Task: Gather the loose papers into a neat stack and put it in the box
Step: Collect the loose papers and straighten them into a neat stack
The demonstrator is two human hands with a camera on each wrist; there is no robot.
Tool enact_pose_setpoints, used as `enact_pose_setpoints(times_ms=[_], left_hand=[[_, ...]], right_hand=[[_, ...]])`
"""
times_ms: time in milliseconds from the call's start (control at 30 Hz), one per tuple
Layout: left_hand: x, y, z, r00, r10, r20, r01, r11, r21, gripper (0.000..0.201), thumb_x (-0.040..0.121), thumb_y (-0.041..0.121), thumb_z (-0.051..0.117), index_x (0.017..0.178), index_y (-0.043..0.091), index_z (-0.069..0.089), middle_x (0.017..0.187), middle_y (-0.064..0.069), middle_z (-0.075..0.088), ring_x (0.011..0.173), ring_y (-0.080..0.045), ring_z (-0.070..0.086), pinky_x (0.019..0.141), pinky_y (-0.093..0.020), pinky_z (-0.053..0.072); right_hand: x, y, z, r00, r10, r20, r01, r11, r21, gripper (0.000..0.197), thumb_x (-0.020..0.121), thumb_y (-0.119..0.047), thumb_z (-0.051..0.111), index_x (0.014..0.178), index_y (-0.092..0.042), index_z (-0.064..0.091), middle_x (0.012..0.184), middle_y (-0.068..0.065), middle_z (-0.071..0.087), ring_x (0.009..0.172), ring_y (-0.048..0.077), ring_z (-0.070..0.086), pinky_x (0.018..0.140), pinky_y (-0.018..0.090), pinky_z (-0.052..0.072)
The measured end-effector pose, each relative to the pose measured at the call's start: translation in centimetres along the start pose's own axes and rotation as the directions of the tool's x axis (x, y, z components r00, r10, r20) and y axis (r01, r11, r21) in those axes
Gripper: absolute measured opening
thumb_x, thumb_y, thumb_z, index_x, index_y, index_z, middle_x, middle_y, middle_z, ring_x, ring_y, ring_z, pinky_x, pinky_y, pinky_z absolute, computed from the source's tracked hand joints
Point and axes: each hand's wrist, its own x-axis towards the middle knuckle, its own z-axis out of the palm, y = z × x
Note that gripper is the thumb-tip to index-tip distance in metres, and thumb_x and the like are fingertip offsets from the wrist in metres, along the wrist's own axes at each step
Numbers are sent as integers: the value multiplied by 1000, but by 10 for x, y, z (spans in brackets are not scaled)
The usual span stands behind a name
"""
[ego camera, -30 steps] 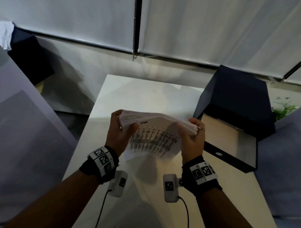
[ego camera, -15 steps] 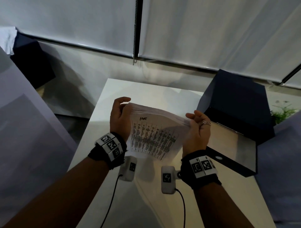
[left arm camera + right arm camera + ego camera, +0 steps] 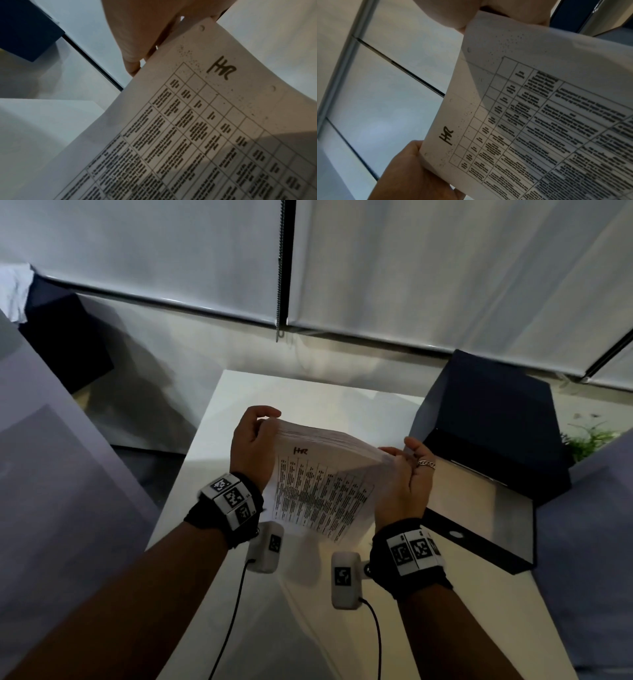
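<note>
Both hands, left [image 3: 254, 444] & right [image 3: 406, 481], grip paper stack [image 3: 320, 484] side edges above table [image 3: 239, 392], box [image 3: 479, 494] just right

"HR" handwritten atop the paper stack [image 3: 318, 474]; its table print blurs unreadably.

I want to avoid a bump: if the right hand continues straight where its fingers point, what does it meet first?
Probably the raised dark blue lid of the open box; the right hand, holding the printed paper stack, points there, though depth is unclear.

open box [image 3: 479, 508] right, raised lid [image 3: 493, 419] behind
</note>
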Motion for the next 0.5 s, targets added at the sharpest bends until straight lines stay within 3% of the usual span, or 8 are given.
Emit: enact_pose_setpoints(times_ms=[67, 100, 167, 233, 300, 367, 433, 500], left_hand=[[-2, -6, -10, 987, 6, 158, 1, 999, -46, 45, 83, 51, 64, 117, 22, 55, 86, -5, 58, 73, -14, 57, 67, -35, 50], [-2, -12, -16, 964, -10, 266, 22, 999, -42, 68, 72, 62, 71, 125, 25, 48, 96, -2, 61, 81, -7, 63, 73, -28, 55], [-4, -18, -23, 923, -78, 376, 50, 995, 84, 83, 60, 53, 85, 128, 26, 45, 106, 1, 64, 92, -8, 68, 81, -35, 59], [-2, -17, -23, 939, -101, 329, 20, 970, 242, 50, 72, 27, 85, 113, 19, 59, 99, 5, 69, 86, -1, 69, 84, -41, 59], [-1, -8, -22, 952, -82, 294, -11, 954, 301, 21, 80, 19, 79, 98, 19, 67, 87, 12, 69, 71, 11, 66, 76, -26, 59], [-5, -4, -22, 950, -64, 304, -21, 963, 268, 16, 80, 21, 78, 94, 23, 69, 84, 13, 70, 68, 10, 66, 63, -14, 55], [-17, 2, -26, 945, 30, 325, -109, 968, 227, 14, 82, 23, 75, 90, 29, 65, 85, 14, 69, 74, 7, 67, 68, -16, 56], [-34, -2, -34, 910, 134, 391, -218, 959, 179, 14, 87, 36, 66, 89, 21, 65, 83, 10, 69, 79, 4, 66, 73, -11, 52]], right_hand=[[-2, 3, -4, 997, 34, 66, -38, 998, 54, 39, 89, -23, 56, 126, -20, 44, 94, 0, 62, 81, 4, 64, 75, 30, 55], [-4, 7, -7, 990, 69, 122, -75, 996, 49, 52, 86, -17, 66, 130, -16, 40, 98, -3, 58, 79, -3, 63, 71, 22, 54], [-6, 17, -11, 959, 178, 219, -175, 984, -32, 68, 75, -2, 79, 132, -12, 42, 108, -3, 57, 85, -1, 64, 69, 18, 56], [-4, 23, -13, 943, 240, 231, -217, 969, -120, 56, 70, -3, 82, 121, -5, 58, 103, 1, 68, 83, 3, 68, 70, 24, 58], [-2, 19, -15, 951, 230, 208, -210, 971, -116, 36, 71, -6, 82, 105, -1, 70, 85, 0, 74, 72, 4, 70, 67, 24, 56], [-2, 15, -21, 963, 185, 193, -178, 982, -57, 27, 72, -4, 81, 98, -1, 72, 77, -2, 75, 69, 6, 70, 62, 20, 55], [-8, 16, -29, 972, 125, 198, -119, 992, -45, 28, 71, 1, 81, 96, -2, 70, 80, 0, 73, 70, 4, 69, 61, 18, 54], [-18, 21, -33, 968, 117, 223, -108, 993, -53, 38, 68, 8, 80, 99, -6, 64, 88, 0, 69, 73, 0, 68, 63, 17, 54]])
